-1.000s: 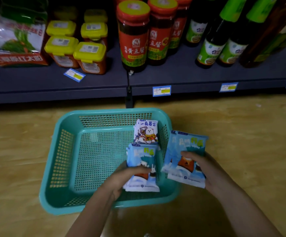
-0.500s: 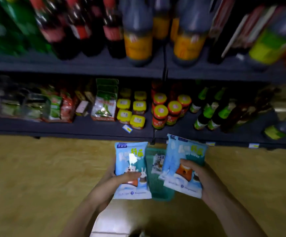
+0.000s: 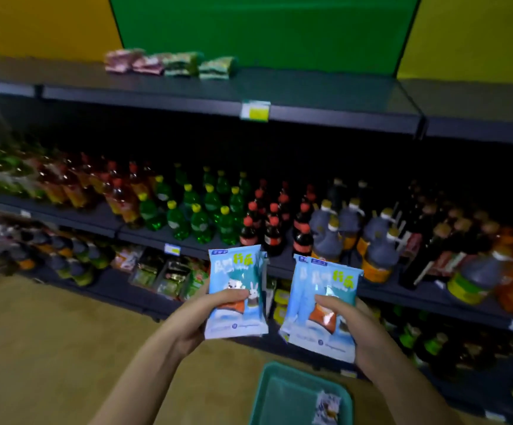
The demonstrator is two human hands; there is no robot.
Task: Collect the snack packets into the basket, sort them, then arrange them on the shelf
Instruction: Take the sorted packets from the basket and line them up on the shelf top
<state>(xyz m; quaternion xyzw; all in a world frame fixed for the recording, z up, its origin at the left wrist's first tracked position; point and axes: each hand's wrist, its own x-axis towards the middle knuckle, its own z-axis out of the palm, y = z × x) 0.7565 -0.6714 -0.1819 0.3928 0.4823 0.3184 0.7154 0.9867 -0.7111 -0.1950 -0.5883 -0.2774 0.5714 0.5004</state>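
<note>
Both hands have lifted clear of the basket since 1.0 s ago. View has swung up from the floor to the full shelving, and the basket now sits at the near bottom edge.

Left hand: forearm enters from near left, palm behind its blue snack packets, thumb pressed across the front under the rabbit print. Clamped on them, held upright. Looks like 2 packets, with a second edge showing at the right side, but blur makes the count unsure.

Right hand: forearm enters from near right, fingers wrapped behind a fanned blue stack, thumb pinned on the orange patch. Also clamped, with the stack tilted slightly left. At least 2 packets.

The 2 bundles sit side by side, apart, in front of the bottle shelves.

1 small packet lies in the basket, right side.

Far top shelf carries a short row of pink and green packs at its left. Below it is a shelf of green bottles flanked by red-capped ones.
</note>
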